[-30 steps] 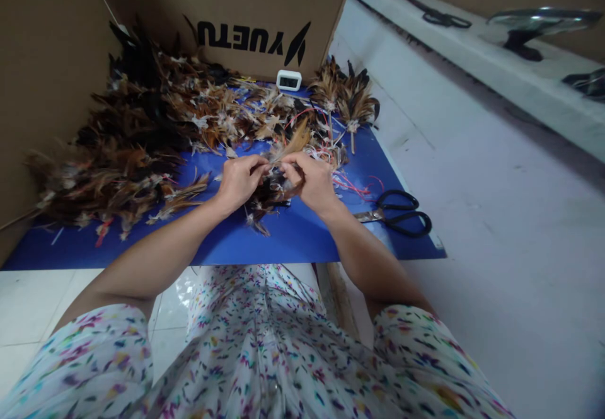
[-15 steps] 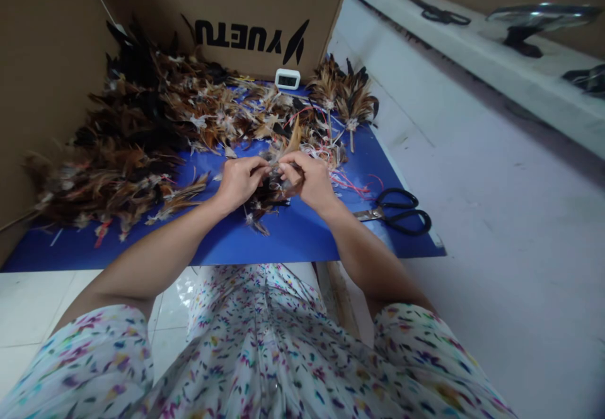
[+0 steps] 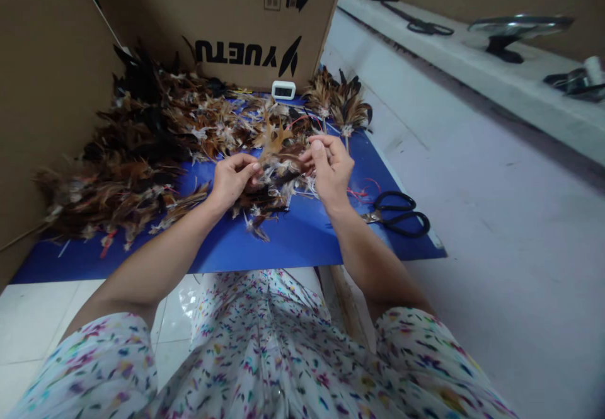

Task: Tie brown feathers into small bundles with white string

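To the left of both sets of fingers, a broad heap of brown and black feathers [image 3: 132, 179] spreads across the blue counter [image 3: 293, 246], too tangled to count and, by the look of it, the bulk of what is left to handle. The fingers of the left hand [image 3: 229, 183] are pinched narrow on the near end of one feather bunch [image 3: 278, 170], which lies between the two hands, its plumes fanned loosely. Any binding on it is too small to make out, so the bunch appears to be partway along rather than complete. Just below it, nearer the wearer than the fingertips, sits one small pile of dark feathers [image 3: 258, 208]. One white digital clock [image 3: 283, 90] stands beyond the fingers, against the cardboard [image 3: 227, 3]. The right hand [image 3: 334, 173] is raised at the bunch's right side, thumb and index close together; whether they grip a plume or a strand, one cannot tell. Beyond and to the right of those fingers rest two fuller clusters, a left cluster [image 3: 321, 94] and a right cluster [image 3: 348, 104], both seemingly made up already. Pink strands [image 3: 358, 194], their number unclear, trail just right of the right hand, and farther right lies one pair of black-handled scissors [image 3: 377, 217], apart from the fingers.
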Motion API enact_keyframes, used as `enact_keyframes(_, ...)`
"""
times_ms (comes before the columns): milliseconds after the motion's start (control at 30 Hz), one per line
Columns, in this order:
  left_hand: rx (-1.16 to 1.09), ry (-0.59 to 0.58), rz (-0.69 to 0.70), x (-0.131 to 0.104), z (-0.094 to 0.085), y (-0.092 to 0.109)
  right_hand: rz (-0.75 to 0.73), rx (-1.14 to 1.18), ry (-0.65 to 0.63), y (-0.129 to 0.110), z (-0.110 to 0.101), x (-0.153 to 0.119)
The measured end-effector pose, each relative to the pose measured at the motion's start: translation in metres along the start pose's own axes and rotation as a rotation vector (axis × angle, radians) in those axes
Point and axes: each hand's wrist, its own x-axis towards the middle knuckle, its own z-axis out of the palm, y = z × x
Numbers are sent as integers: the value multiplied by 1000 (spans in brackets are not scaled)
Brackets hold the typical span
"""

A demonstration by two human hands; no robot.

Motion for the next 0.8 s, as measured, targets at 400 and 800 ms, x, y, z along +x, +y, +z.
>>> enact_keyframes(400, -87, 133, 93, 9, -4, -3, -6, -101, -399, 3, 2, -7)
enact_keyframes(800, -211, 147, 100, 16, -10, -5, -215, -458, -814, 4, 7, -23)
